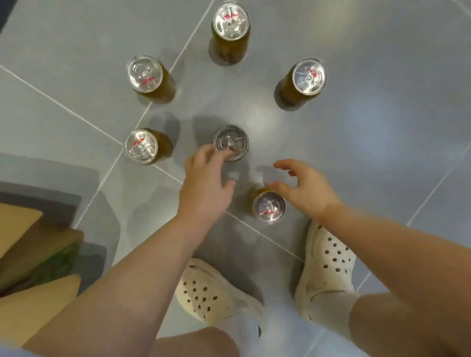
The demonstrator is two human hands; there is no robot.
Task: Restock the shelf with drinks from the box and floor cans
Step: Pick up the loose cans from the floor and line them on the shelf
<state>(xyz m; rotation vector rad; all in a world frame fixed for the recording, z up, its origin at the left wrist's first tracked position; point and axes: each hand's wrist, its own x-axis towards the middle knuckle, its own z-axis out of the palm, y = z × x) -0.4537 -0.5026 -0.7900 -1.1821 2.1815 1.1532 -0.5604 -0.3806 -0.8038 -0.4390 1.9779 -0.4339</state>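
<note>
Above the grey tiled floor point(373, 145), the left hand point(203, 182) is reaching with loosely curled fingers, its fingertips point(209, 151) touching the rim of the middle can point(231, 142). The right hand point(304, 184) is hovering with fingers spread and bent, thumb just beside the nearest can point(268, 206). Four more cans are standing upright around them: at left point(141, 145), upper left point(144, 74), top point(231, 21) and right point(308, 76). A cardboard box point(2, 239) is sitting at the left edge, and cream clogs point(201, 290) are standing below.

White perforated clogs point(210, 292) on grey tiled floor point(397, 97).
</note>
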